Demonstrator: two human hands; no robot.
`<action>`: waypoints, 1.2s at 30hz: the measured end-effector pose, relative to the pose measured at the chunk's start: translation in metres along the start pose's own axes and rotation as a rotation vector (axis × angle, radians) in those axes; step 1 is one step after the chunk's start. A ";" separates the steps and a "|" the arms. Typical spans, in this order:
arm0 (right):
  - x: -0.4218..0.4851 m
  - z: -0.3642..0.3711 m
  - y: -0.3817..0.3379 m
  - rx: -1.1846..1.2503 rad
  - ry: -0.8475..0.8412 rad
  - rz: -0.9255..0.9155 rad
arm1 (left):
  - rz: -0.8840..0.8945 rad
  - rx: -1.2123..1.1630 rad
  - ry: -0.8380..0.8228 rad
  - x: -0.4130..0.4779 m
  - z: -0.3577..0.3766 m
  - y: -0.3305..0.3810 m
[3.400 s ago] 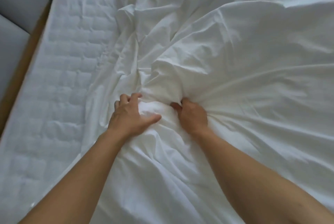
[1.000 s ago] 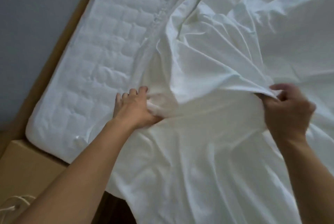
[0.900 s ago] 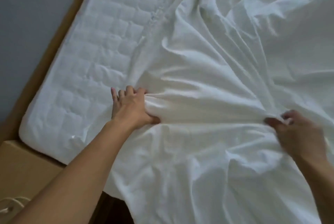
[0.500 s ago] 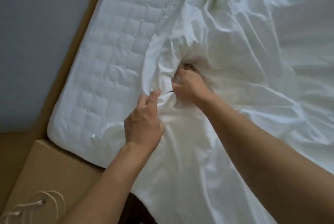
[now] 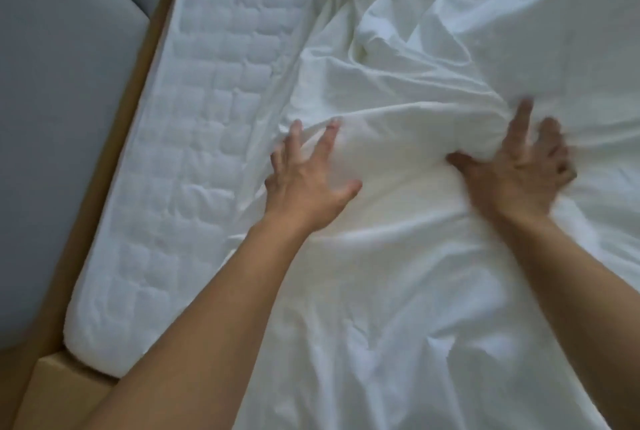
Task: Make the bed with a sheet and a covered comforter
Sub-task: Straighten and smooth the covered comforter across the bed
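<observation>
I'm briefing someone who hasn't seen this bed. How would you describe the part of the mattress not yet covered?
A wrinkled white sheet fills most of the view. Along its left side, between the sheet and the wooden frame, runs a bare strip of mattress, left of the left hand. Its stitched quilted squares set it apart from the smooth, creased sheet.

**Q:** Bedding, quantity?
**A:** I count one white sheet and one quilted mattress.

**Q:** Grips, quantity?
**A:** Two, both mine: one left grip and one right grip. Forearms in view: two.

**Q:** Remaining items?
**A:** I count one cardboard box, one wooden bed frame and two grey panels divided by one seam.
</observation>
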State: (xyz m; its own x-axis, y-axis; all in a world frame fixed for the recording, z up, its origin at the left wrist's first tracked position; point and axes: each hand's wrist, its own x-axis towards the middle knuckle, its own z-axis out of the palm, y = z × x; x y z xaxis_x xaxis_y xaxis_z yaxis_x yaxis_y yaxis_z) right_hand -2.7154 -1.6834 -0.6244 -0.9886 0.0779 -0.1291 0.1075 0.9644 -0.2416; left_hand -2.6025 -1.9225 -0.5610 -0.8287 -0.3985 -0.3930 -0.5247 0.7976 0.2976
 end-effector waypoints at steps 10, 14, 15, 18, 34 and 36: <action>0.027 -0.063 0.095 0.074 -0.243 -0.199 | 0.180 0.124 0.371 0.072 0.033 0.087; 0.058 -0.108 0.097 0.057 -0.803 -0.177 | 0.072 0.177 -0.063 0.098 0.030 0.116; 0.071 -0.117 0.085 0.263 -0.704 -0.124 | 0.101 0.212 -0.032 0.101 0.029 0.119; 0.127 -0.111 0.036 0.637 -0.313 -0.054 | 0.175 0.205 0.185 0.111 0.003 0.115; 0.168 0.021 -0.045 0.145 -0.218 -0.375 | 0.148 0.011 0.533 0.155 -0.025 0.134; 0.171 0.005 -0.017 0.154 -0.205 -0.373 | 0.016 0.143 0.300 0.169 -0.021 0.148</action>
State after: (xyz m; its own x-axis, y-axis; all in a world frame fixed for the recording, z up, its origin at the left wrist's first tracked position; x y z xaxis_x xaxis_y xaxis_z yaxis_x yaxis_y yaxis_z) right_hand -2.8854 -1.6876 -0.6469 -0.9228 -0.3350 -0.1902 -0.2227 0.8668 -0.4461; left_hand -2.8241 -1.8811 -0.5644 -0.8684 -0.4836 -0.1095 -0.4958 0.8519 0.1687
